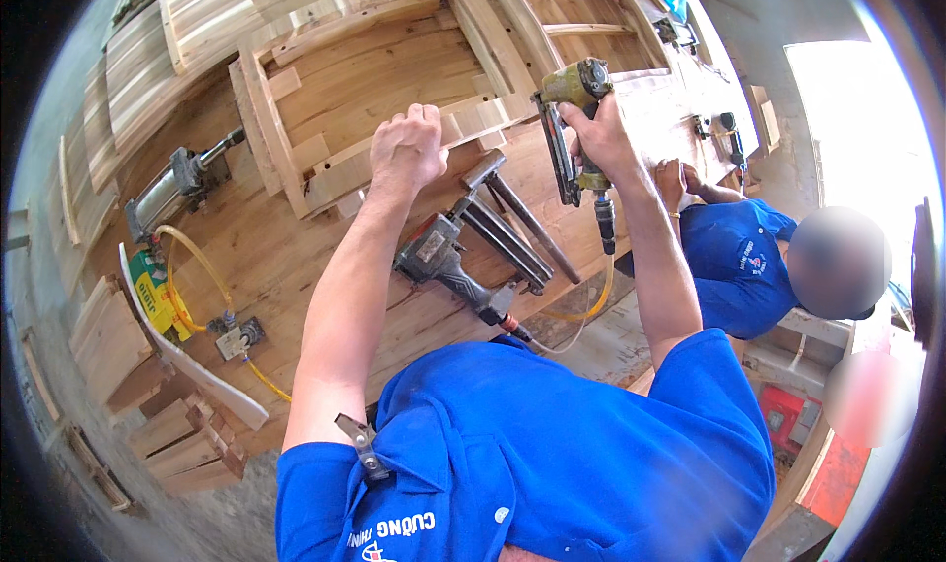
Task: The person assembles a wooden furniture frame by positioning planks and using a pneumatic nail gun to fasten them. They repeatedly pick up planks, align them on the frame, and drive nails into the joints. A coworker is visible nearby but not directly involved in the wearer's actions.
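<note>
Left of the wooden frame, grey air tool, then bare worktop. At the frame's near edge, curled left hand, grip hidden. Nearer than the frame, black nailer and hammer, close to the worktop's edge. Off its near right corner, well apart from the left, right hand wrapped around green nail gun.

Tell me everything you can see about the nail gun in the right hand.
The nail gun has a worn-looking olive-green body, apparently metal, with a dark cap and a long, narrow, dark magazine. The right hand grips its handle. Below that, a dark coupling joins it to a yellow hose. It is held beside a corner of the wooden frame; whether its nose touches the wood is unclear.
</note>
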`<act>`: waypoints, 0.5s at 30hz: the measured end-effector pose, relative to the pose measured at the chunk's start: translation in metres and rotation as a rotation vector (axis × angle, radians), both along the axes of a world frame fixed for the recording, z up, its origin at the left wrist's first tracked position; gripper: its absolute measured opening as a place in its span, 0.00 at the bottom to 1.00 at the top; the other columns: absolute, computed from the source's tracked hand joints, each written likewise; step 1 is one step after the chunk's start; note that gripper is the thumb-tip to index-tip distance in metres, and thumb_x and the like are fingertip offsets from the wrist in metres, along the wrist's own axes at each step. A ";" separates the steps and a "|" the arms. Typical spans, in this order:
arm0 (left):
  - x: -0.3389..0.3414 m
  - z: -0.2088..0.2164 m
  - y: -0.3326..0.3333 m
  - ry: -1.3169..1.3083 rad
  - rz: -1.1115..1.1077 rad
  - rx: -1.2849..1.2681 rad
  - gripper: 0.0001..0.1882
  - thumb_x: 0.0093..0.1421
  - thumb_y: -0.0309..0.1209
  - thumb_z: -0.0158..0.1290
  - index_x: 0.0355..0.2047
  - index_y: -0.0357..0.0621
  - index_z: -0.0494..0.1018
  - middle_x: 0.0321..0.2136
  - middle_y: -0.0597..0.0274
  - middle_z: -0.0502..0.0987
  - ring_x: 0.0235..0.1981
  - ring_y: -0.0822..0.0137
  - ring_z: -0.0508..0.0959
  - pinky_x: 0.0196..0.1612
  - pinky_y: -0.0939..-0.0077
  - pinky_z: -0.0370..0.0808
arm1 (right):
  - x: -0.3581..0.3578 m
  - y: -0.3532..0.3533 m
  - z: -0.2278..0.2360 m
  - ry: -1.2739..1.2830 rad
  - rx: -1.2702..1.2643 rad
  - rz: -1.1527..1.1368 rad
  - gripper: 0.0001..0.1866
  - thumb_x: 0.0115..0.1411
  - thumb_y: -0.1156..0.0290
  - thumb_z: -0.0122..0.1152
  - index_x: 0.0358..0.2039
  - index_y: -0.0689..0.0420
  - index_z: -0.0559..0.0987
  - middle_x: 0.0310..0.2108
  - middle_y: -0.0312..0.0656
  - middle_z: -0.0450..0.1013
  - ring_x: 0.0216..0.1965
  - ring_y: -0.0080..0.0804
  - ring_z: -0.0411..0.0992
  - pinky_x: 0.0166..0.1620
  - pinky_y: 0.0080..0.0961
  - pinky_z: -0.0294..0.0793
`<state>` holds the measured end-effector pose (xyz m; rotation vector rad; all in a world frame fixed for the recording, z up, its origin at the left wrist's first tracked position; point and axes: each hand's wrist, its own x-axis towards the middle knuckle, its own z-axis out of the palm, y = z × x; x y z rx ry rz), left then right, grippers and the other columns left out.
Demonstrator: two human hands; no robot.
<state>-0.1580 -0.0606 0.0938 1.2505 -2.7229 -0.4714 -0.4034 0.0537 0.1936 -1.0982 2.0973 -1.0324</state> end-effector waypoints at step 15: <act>0.000 -0.007 -0.002 0.064 -0.005 -0.039 0.28 0.54 0.43 0.71 0.47 0.40 0.74 0.47 0.51 0.81 0.47 0.50 0.84 0.50 0.58 0.82 | -0.009 -0.025 -0.007 0.072 0.084 0.130 0.26 0.66 0.64 0.66 0.48 0.72 0.65 0.27 0.43 0.74 0.18 0.23 0.73 0.17 0.24 0.73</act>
